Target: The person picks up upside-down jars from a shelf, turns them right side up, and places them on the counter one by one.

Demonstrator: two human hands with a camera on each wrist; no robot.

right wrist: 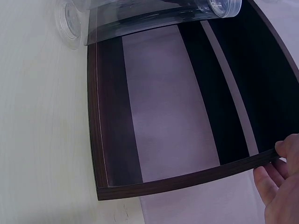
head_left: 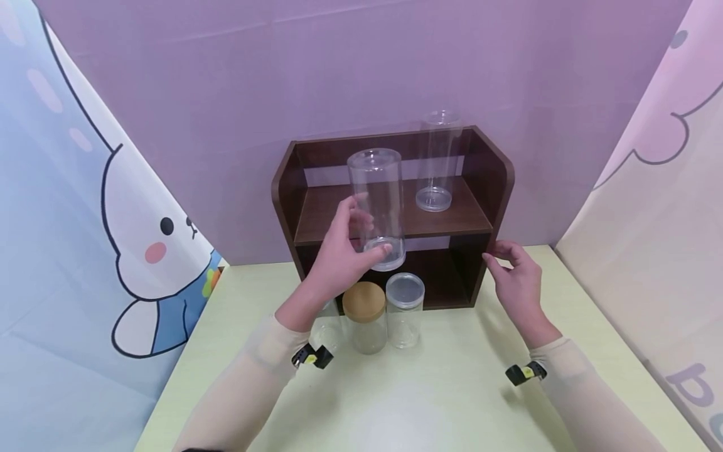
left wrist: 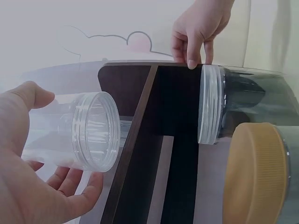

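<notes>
My left hand (head_left: 344, 254) grips a tall clear jar (head_left: 377, 194) near its lower end, thumb in front and fingers at the side. The jar is upright, in front of the upper board of a dark brown two-tier shelf (head_left: 499, 169). In the left wrist view, the jar's ridged end (left wrist: 97, 133) shows beside the board edge, with fingers partly behind it. With thumb and fingertips, my right hand (head_left: 518, 285) pinches the front edge of the shelf's right side panel; the right wrist view shows this hand (right wrist: 285, 179) at the panel edge.
Another tall clear jar (head_left: 437, 157) stands on the upper board, right side. Before the shelf, on the pale table (head_left: 429, 395), stand a jar with a tan lid (head_left: 364, 301), a clear-lidded jar (head_left: 405, 290) and a jar (head_left: 327, 329) partly hidden by my left wrist.
</notes>
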